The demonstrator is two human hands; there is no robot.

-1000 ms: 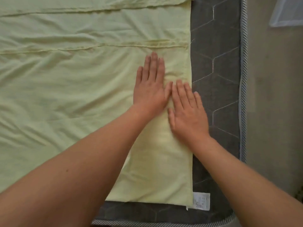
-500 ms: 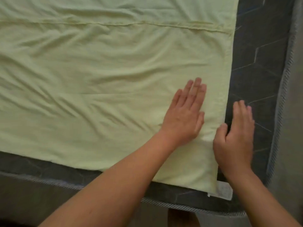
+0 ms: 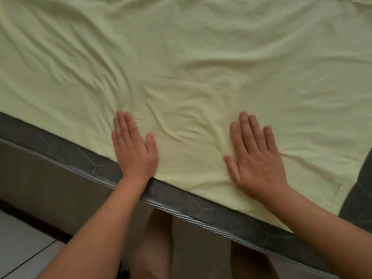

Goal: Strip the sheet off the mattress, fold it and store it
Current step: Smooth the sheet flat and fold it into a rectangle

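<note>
Yellow sheet (image 3: 201, 57) under flat left hand (image 3: 133, 152) and right hand (image 3: 256, 160)

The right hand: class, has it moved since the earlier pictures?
Yes. The right hand left the sheet's side edge and now lies flat on the sheet by its near edge, apart from the left hand.

The sheet (image 3: 201, 57) is pale yellow-green and lies spread flat on top of the mattress (image 3: 211, 214), covering nearly all of its visible top. Its cloth is wrinkled, with many soft creases running toward the near edge. The near border of the sheet runs along the near edge of the mattress, leaving a narrow dark grey strip bare. The mattress is dark grey with a quilted pattern and striped piping along its edge. At the right, a dark corner stays uncovered.
</note>
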